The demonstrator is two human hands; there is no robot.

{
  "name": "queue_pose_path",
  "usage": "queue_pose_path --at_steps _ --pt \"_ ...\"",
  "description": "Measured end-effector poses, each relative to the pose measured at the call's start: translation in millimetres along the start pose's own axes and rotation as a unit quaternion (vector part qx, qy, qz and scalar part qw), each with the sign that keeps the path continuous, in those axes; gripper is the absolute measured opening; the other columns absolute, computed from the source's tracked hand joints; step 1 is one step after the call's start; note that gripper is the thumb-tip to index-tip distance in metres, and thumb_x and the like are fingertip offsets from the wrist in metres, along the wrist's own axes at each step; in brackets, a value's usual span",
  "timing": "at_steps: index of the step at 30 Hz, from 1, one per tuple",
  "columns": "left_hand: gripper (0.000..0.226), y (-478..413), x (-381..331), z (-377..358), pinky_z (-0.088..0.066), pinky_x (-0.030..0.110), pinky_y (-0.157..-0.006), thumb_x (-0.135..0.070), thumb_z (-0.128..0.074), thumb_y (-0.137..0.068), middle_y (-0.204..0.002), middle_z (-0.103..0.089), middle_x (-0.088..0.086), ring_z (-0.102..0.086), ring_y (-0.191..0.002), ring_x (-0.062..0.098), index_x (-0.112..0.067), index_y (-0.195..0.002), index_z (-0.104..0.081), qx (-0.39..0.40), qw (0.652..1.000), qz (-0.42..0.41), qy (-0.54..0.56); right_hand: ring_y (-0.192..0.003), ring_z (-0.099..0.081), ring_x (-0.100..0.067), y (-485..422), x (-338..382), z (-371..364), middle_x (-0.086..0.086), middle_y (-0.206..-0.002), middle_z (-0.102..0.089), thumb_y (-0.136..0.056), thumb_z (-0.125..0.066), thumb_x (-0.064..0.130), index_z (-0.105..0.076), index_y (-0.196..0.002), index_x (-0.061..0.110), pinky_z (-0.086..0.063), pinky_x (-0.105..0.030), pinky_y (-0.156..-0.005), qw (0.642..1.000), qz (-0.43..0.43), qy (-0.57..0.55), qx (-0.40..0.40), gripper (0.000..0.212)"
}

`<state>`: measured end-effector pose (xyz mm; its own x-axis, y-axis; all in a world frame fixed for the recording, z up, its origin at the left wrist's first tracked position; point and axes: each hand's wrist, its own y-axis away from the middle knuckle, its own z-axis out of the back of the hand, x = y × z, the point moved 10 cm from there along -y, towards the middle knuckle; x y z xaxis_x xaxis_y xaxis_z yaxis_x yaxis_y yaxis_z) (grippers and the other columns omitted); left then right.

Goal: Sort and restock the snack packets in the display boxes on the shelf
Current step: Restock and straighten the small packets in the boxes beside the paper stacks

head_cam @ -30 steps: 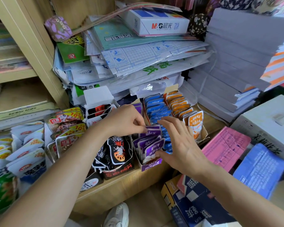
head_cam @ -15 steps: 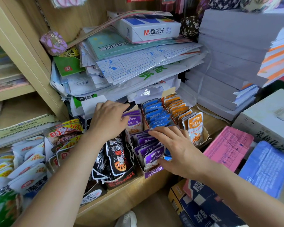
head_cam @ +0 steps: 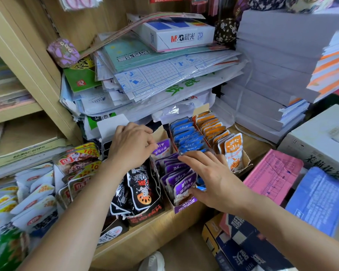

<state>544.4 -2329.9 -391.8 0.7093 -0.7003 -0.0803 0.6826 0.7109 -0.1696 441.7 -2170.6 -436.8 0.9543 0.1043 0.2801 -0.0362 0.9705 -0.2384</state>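
Note:
Four display boxes stand side by side on the wooden shelf [head_cam: 145, 239]: black packets [head_cam: 143, 190], purple packets [head_cam: 179, 178], blue packets [head_cam: 188, 137] and orange packets [head_cam: 233, 151]. My left hand [head_cam: 130, 143] reaches over the black box and pinches the rearmost purple packet [head_cam: 161, 149], which stands upright apart from the others. My right hand [head_cam: 211, 178] lies with straight fingers across the tops of the front purple packets, thumb beside the front one. A small blue packet [head_cam: 201, 185] shows under that palm.
Stacked papers and an M&G paper box [head_cam: 182, 36] overhang the display boxes from behind. Reams of paper [head_cam: 272, 79] stand at the right. White and red snack packs [head_cam: 37, 192] crowd the left. Pink [head_cam: 272, 175] and blue [head_cam: 319, 200] packages lie to the right. A shoe [head_cam: 155, 261] shows below.
My left hand moved back and up from the purple row, drawing one purple packet to the rear of the box. My right hand slid forward over the front purple packets.

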Motion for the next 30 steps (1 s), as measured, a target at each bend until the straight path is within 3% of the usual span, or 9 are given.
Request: queue_pose_path --at_steps 4,7,12,15,18,22,26,30 --pt "0.020 -2.9 4.8 9.0 -0.028 0.040 -0.099 -0.040 -0.060 -0.098 -0.131 -0.063 -0.018 -0.050 -0.122 0.016 -0.034 -0.085 -0.074 -0.027 0.997 0.007 0.066 -0.136 -0.035 -0.011 -0.3 -0.1 2.5 0.012 -0.151 -0.037 -0.088 -0.072 0.044 -0.031 -0.154 0.032 -0.034 -0.041 -0.108 1.000 -0.015 0.004 -0.023 0.079" --pt "0.023 -3.1 6.4 3.1 -0.025 0.039 -0.099 -0.045 -0.059 -0.098 -0.121 -0.068 -0.019 -0.048 -0.123 0.015 -0.037 -0.080 -0.069 -0.001 0.998 0.011 0.066 -0.135 -0.038 -0.016 -2.2 0.3 0.8 0.009 -0.152 -0.038 -0.087 -0.073 0.045 -0.030 -0.155 0.031 -0.036 -0.045 -0.107 0.999 -0.021 0.017 -0.031 0.082" --pt "0.026 -1.9 2.4 -6.9 -0.017 0.039 -0.101 -0.050 -0.050 -0.101 -0.110 -0.065 -0.010 -0.040 -0.129 0.014 -0.039 -0.102 -0.074 0.023 0.999 0.010 0.037 -0.134 -0.037 -0.019 -2.0 0.7 -3.5 0.003 -0.162 -0.027 -0.087 -0.073 0.036 -0.023 -0.158 0.030 -0.036 -0.043 -0.106 0.999 -0.034 0.007 -0.032 0.087" --pt "0.025 -2.3 6.0 3.5 -0.019 0.037 -0.099 -0.047 -0.047 -0.102 -0.112 -0.066 -0.012 -0.047 -0.125 0.013 -0.042 -0.114 -0.070 -0.021 0.996 0.015 0.086 -0.123 -0.046 -0.022 -1.8 5.0 2.1 -0.002 -0.144 -0.043 -0.085 -0.073 0.030 -0.042 -0.146 0.027 -0.045 -0.042 -0.095 0.997 -0.017 0.017 -0.067 0.069" --pt "0.025 -0.8 8.6 4.9 -0.019 0.036 -0.098 -0.044 -0.050 -0.102 -0.108 -0.066 -0.018 -0.048 -0.125 0.011 -0.042 -0.119 -0.068 -0.032 0.992 0.015 0.121 -0.117 -0.048 -0.016 -0.3 4.9 0.1 0.003 -0.131 -0.054 -0.089 -0.056 0.043 -0.051 -0.140 0.027 -0.051 -0.038 -0.089 0.998 0.007 0.003 -0.056 0.053" --pt "0.031 2.7 5.5 1.9 -0.017 0.037 -0.101 -0.048 -0.052 -0.099 -0.129 -0.063 -0.010 -0.038 -0.136 0.013 -0.040 -0.126 -0.066 -0.030 0.996 0.002 0.080 -0.122 -0.050 -0.014 2.4 -5.7 7.1 0.005 -0.132 -0.055 -0.090 -0.055 0.046 -0.049 -0.143 0.024 -0.050 -0.037 -0.093 0.996 -0.005 -0.043 -0.079 0.058" --pt "0.034 2.8 9.2 8.8 -0.022 0.039 -0.098 -0.042 -0.056 -0.099 -0.129 -0.057 -0.010 -0.045 -0.125 0.016 -0.037 -0.131 -0.064 -0.075 0.995 0.005 0.069 -0.106 -0.054 -0.012 7.5 -0.7 16.9 0.008 -0.113 -0.063 -0.091 -0.066 0.032 -0.069 -0.120 0.022 -0.051 -0.037 -0.082 0.992 0.027 -0.035 -0.120 0.031" --pt "0.034 3.3 10.9 1.9 -0.022 0.038 -0.098 -0.040 -0.052 -0.102 -0.132 -0.062 -0.008 -0.045 -0.129 0.015 -0.038 -0.134 -0.061 -0.052 0.997 -0.003 0.061 -0.118 -0.049 -0.017 10.6 11.8 -7.2 0.011 -0.129 -0.057 -0.091 -0.062 0.041 -0.060 -0.135 0.031 -0.046 -0.038 -0.091 0.997 0.061 0.034 -0.045 0.045"
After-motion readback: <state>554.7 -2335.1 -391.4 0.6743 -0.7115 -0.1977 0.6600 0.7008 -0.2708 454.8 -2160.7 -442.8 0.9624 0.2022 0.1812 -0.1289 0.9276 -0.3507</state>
